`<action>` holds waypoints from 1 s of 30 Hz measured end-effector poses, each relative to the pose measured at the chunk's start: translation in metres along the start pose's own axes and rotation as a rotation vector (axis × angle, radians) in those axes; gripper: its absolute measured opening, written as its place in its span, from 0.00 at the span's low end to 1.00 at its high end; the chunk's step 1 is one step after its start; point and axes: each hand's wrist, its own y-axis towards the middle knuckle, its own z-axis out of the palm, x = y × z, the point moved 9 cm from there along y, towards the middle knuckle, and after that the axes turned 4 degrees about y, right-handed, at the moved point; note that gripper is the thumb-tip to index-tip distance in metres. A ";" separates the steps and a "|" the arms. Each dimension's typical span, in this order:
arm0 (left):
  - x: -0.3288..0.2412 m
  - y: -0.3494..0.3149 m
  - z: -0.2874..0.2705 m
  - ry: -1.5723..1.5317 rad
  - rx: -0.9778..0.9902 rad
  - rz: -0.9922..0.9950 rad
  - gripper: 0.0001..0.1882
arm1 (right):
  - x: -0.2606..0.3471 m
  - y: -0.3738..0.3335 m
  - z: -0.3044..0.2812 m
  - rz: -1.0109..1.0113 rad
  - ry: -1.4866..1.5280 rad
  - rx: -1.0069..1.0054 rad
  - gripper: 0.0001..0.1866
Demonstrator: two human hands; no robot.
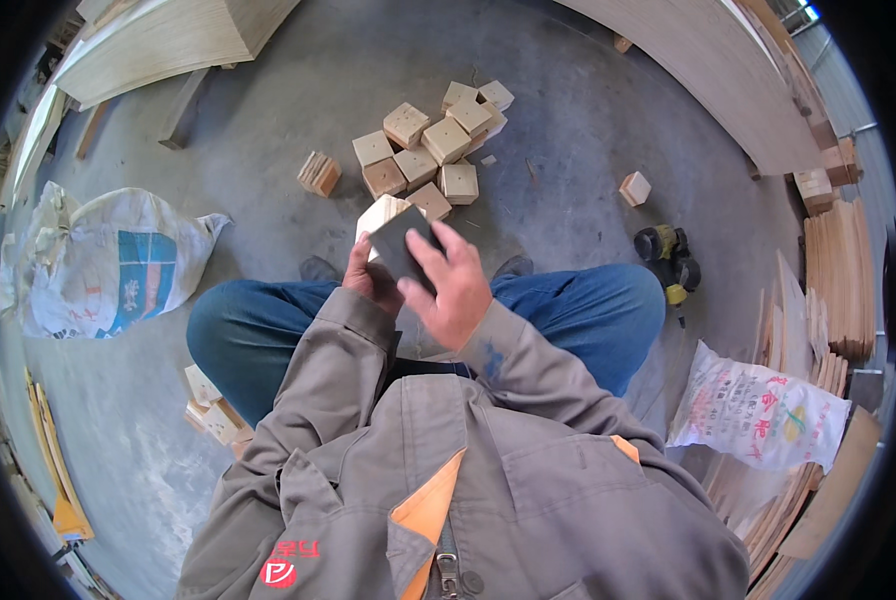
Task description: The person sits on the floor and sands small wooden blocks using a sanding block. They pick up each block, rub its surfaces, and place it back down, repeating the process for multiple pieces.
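Observation:
My left hand (370, 278) is closed around a pale wooden block (376, 214), held up above my lap between my knees. Against the block's near right face lies a dark grey, flat sheet of sandpaper (400, 250). Bent fingers of my right hand (452, 292) press on this sheet, with the thumb at its lower edge. Just beyond my hands, a loose pile of similar wooden blocks (446, 141) rests on the floor. One striped-looking block (319, 173) lies apart to the left of the pile.
A stuffed white sack (93, 265) lies left; another sack (763, 410) lies right, by stacked boards (838, 270). A black and yellow power tool (668, 258) and a single block (635, 188) sit on the right. More blocks (215, 408) lie beside my left knee. Large panels (173, 45) stand far left.

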 end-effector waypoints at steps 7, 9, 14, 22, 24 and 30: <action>0.017 -0.008 0.007 -0.016 -0.067 -0.120 0.37 | -0.075 0.017 -0.010 0.214 -0.057 -0.093 0.31; 0.015 -0.006 0.013 -0.045 0.010 -0.092 0.38 | -0.040 0.008 -0.016 0.084 -0.033 -0.078 0.32; 0.000 0.004 0.009 -0.069 0.082 -0.077 0.36 | 0.000 -0.008 -0.011 -0.001 -0.015 0.008 0.32; 0.014 -0.006 0.005 -0.018 -0.095 -0.083 0.35 | -0.072 0.013 -0.010 0.169 -0.022 -0.093 0.33; 0.009 -0.002 0.006 -0.004 -0.114 -0.053 0.35 | -0.036 0.000 -0.012 0.077 -0.014 -0.023 0.33; 0.009 0.001 0.004 -0.031 -0.118 -0.076 0.33 | -0.034 0.001 -0.013 0.016 -0.010 -0.034 0.34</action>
